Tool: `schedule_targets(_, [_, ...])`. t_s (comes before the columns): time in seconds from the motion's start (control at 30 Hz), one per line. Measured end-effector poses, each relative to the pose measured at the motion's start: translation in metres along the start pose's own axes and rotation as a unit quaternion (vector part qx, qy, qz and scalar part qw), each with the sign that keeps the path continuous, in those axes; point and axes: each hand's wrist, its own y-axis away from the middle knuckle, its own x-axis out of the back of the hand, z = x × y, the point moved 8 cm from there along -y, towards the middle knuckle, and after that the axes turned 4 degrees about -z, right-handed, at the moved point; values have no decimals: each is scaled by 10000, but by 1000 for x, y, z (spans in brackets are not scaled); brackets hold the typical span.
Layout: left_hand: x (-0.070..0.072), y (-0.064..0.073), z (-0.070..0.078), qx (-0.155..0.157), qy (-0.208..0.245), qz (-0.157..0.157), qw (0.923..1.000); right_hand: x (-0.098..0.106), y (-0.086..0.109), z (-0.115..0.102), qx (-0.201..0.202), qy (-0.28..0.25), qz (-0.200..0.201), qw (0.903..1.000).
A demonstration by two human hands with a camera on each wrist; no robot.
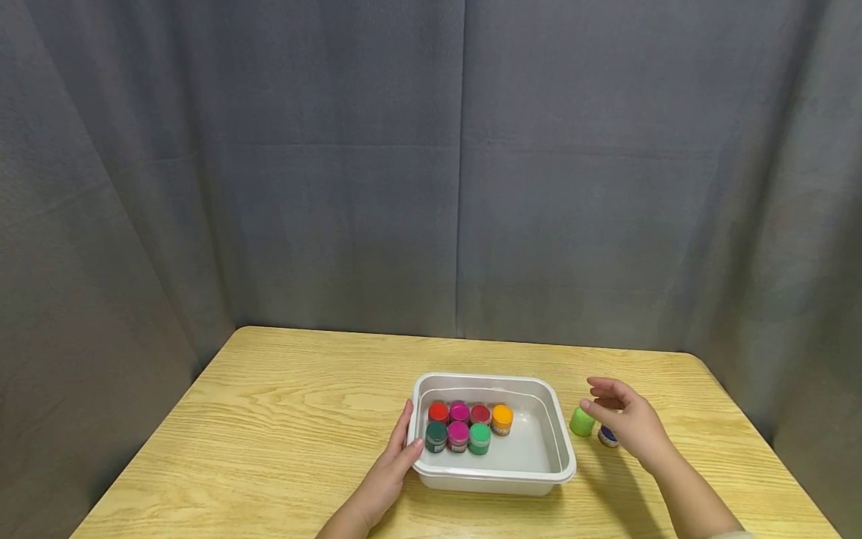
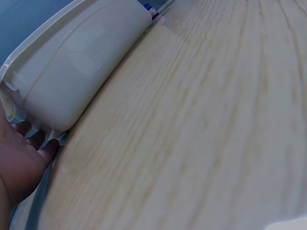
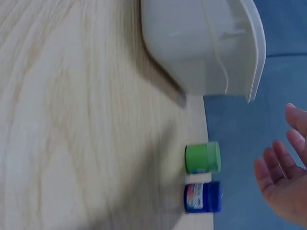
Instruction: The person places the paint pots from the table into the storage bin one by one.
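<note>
A white plastic tub sits on the table, with my left hand gripping its left edge. The thumb lies at the rim and the fingers go along the outer wall. Inside stand several small paint jars, among them a red jar, an orange jar, a dark green jar and a mint green jar. My right hand, fingers bent and nothing in them, hovers above a light green jar and a blue jar that stand side by side right of the tub.
The wooden table has its far edge close behind the tub. Grey curtains hang behind the table and along both sides. The right part of the tub's floor is bare.
</note>
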Motion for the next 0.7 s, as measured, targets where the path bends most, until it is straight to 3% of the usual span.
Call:
schedule_targets(0.13, [0, 1, 1, -4, -16, 11, 10000, 6, 2, 12, -115, 69, 139, 9998])
schedule_targets(0.7, [1, 1, 3, -56, -82, 57, 9999, 5, 7, 68, -867, -141, -155, 9960])
